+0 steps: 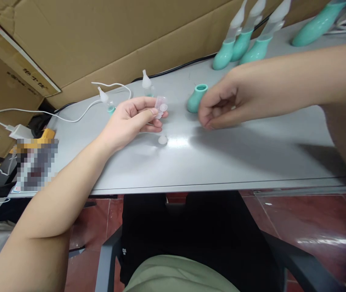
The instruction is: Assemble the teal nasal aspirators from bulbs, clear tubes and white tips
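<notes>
Our left hand (130, 119) pinches a clear plastic tip (160, 107) in its fingers; our right hand (221, 105), curled and apparently empty, reaches the teal bulb (196, 98) mid-bench. Four assembled aspirators (239, 44) stand far right; a loose cap (162, 140) remains.

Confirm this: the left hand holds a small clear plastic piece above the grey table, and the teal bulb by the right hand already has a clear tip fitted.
Wrong in one respect: the teal bulb by the right hand has no tip; its mouth is open. The head view shows this. The left hand does hold the small clear plastic piece above the grey table.
</notes>
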Available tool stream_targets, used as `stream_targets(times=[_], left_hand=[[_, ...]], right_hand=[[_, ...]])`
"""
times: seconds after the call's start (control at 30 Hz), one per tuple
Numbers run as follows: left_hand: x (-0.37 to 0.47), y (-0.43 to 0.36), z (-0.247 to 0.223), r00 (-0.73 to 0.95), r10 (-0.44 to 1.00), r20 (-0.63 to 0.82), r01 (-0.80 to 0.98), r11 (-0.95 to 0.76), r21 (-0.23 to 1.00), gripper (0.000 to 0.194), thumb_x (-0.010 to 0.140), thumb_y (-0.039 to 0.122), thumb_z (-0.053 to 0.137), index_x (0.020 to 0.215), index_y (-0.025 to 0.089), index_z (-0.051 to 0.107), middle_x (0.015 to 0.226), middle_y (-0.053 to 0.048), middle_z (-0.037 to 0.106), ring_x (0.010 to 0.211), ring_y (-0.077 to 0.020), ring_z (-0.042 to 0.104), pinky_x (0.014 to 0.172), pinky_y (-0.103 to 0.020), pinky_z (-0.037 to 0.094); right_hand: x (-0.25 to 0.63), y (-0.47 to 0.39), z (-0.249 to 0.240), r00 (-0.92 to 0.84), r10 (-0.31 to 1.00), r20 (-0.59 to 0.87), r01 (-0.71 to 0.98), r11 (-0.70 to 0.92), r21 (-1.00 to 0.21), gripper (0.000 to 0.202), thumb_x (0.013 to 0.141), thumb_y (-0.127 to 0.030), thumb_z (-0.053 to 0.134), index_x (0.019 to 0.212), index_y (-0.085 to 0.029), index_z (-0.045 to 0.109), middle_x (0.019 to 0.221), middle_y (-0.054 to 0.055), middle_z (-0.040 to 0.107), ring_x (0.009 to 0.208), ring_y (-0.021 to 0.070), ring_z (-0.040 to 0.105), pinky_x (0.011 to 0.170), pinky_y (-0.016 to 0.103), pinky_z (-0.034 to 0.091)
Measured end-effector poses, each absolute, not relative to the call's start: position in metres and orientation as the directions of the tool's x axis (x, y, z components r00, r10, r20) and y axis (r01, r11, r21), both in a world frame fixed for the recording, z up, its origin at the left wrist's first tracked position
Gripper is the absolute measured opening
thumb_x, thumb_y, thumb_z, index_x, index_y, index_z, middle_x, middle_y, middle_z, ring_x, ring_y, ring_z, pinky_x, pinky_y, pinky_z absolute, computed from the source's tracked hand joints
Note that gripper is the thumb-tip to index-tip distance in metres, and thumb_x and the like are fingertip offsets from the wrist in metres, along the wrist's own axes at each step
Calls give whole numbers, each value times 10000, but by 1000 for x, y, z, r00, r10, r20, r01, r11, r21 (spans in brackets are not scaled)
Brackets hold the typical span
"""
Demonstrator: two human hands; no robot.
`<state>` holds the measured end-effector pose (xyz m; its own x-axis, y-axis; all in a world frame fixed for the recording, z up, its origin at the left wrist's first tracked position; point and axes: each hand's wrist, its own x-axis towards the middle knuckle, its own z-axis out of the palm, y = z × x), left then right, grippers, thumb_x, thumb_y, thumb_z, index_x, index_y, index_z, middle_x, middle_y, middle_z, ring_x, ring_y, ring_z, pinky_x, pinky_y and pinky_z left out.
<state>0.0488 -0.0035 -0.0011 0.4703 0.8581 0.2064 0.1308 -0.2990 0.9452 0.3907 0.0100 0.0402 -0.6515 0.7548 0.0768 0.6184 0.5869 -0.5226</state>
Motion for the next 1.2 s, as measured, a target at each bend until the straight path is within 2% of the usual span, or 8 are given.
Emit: stream_targets(times=[0.07,0.17,0.23,0.47,0.67,0.8,1.03,1.2], left_hand=[[49,-3,-1,479,854,203,118,-292,949,210,1113,354,857,1280,238,909,1253,-79,967,916,-153,931,879,-326,855],[48,-3,-2,475,859,190,135,-285,949,232,1137,392,879,1314,244,903,1292,-84,971,937,-163,939,892,-342,860],[48,-3,-2,469,862,193,131,-284,950,272,1134,427,921,1342,254,906,1310,-82,979,948,-168,942,891,-339,857],[50,-7,0,490,844,220,65,-287,956,468,1054,595,1067,1366,281,915,1348,-67,989,1018,-196,966,939,-353,866],[47,-7,-2,488,833,260,147,-372,916,555,1115,726,998,1419,279,872,1401,-94,975,1097,-231,989,975,-386,879],[45,-5,-4,472,834,286,188,-412,892,537,1159,728,957,1440,282,856,1380,-99,974,1107,-239,993,964,-394,882],[47,-8,-3,484,823,299,129,-405,905,513,1129,696,1008,1393,274,883,1337,-78,979,1046,-212,983,962,-382,876],[47,-8,-3,472,835,284,177,-405,897,493,1149,693,990,1394,282,870,1326,-72,975,1052,-217,987,946,-378,876]], right_hand=[[375,-4,53,-652,746,138,559,595,-578,177,958,-122,969,893,-286,952,759,-65,802,613,108,661,618,334,494],[351,-22,58,-516,778,358,275,546,-791,102,873,-200,894,892,-297,919,867,-17,881,809,186,815,779,374,654],[339,-27,53,-449,796,406,214,537,-816,63,870,-258,923,862,-319,912,868,-10,876,829,208,829,865,406,732],[327,-29,40,-364,799,479,202,569,-797,104,942,-224,937,880,-307,926,1009,25,939,967,260,908,1040,467,807],[328,-31,41,-321,836,445,283,533,-797,47,946,-313,966,910,-340,951,1022,43,946,1039,317,920,1113,521,806],[330,-29,40,-319,847,425,354,523,-776,86,930,-427,995,923,-360,941,1060,39,964,1073,345,907,1121,547,790],[329,-31,41,-358,821,445,360,561,-746,89,982,-405,879,905,-364,893,1039,48,924,1042,299,876,1075,499,733],[329,-32,41,-367,833,415,362,539,-761,64,962,-388,898,919,-364,857,1101,32,950,1095,310,889,1146,513,749]])
